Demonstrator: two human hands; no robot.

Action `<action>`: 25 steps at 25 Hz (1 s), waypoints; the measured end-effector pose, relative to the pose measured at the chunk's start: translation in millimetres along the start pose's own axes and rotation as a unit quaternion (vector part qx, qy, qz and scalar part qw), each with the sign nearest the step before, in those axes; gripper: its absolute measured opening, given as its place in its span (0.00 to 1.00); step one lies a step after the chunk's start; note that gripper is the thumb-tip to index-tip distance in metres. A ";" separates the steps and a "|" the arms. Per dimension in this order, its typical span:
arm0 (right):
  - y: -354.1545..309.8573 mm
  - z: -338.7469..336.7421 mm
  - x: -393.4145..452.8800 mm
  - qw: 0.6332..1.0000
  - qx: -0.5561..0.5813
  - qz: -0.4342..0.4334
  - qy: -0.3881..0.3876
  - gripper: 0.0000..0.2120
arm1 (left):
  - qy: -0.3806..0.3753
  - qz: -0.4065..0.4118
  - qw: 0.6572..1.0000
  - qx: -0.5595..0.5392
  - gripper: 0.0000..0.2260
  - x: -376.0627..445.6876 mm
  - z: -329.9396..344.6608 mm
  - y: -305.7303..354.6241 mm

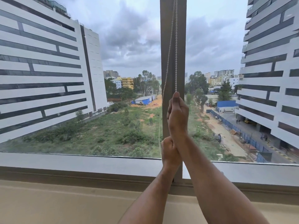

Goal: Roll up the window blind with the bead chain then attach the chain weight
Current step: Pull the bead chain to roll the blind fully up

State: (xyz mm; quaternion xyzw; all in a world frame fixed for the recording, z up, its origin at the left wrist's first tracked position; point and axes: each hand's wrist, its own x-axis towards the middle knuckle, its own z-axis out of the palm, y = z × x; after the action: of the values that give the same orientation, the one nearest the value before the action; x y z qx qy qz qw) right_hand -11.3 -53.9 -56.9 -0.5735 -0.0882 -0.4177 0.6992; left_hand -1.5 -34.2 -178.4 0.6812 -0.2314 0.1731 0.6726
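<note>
A white bead chain [169,50] hangs as two strands in front of the grey window mullion [181,46]. The right strand runs straight down into my right hand [177,113], whose fingers are closed on it at about mid-window height. The left strand bows out to the left and drops to my left hand [168,151], a closed fist on the chain just above the sill. My forearms cross below the hands. The blind is out of view above the frame's top. I see no chain weight.
A grey window sill [80,160] runs across the lower part of the view, with a beige ledge [64,204] below it. Through the glass stand tall striped buildings left and right and a green lot.
</note>
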 end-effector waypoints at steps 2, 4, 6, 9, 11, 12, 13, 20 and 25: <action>0.9 -0.9 -4.4 0.999 0.012 -0.030 -0.004 0.25 | -0.016 0.007 1.000 0.008 0.17 3.3 -3.5 1.5; 1.5 -3.6 -4.6 0.999 0.020 -0.044 -0.011 0.26 | -0.001 0.019 0.999 0.037 0.21 9.3 -10.9 2.0; 3.7 -7.5 -3.6 0.998 0.024 -0.048 -0.016 0.25 | 0.042 0.042 0.997 0.045 0.26 22.9 -23.1 7.1; 19.0 -17.4 -8.1 0.999 -0.002 -0.049 -0.019 0.25 | 0.080 0.085 0.993 0.002 0.24 54.0 -40.7 32.6; 37.7 -20.2 -17.9 0.998 -0.014 -0.051 -0.024 0.21 | 0.086 0.111 0.990 -0.001 0.22 71.4 -42.3 57.5; 49.0 -20.8 -23.9 0.999 -0.015 -0.044 -0.028 0.20 | 0.081 0.115 0.990 -0.003 0.21 78.9 -39.9 70.7; 60.4 -21.6 -30.5 0.999 -0.016 -0.035 -0.033 0.21 | 0.065 0.113 0.991 -0.009 0.21 85.6 -36.4 83.7; 119.4 -50.3 -64.0 0.992 -0.122 -0.003 -0.043 0.21 | -0.021 0.020 0.999 -0.043 0.30 92.3 0.9 116.6; 131.6 -73.6 -65.2 0.992 -0.113 -0.020 -0.044 0.18 | 0.037 0.089 0.995 -0.018 0.31 76.8 5.3 78.1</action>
State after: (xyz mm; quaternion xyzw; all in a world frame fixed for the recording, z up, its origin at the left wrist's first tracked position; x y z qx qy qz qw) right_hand 11.3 -87.7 -216.1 -0.6647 -0.0823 -0.4133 0.6169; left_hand 19.3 -45.0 -71.3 0.6387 -0.2695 0.2530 0.6749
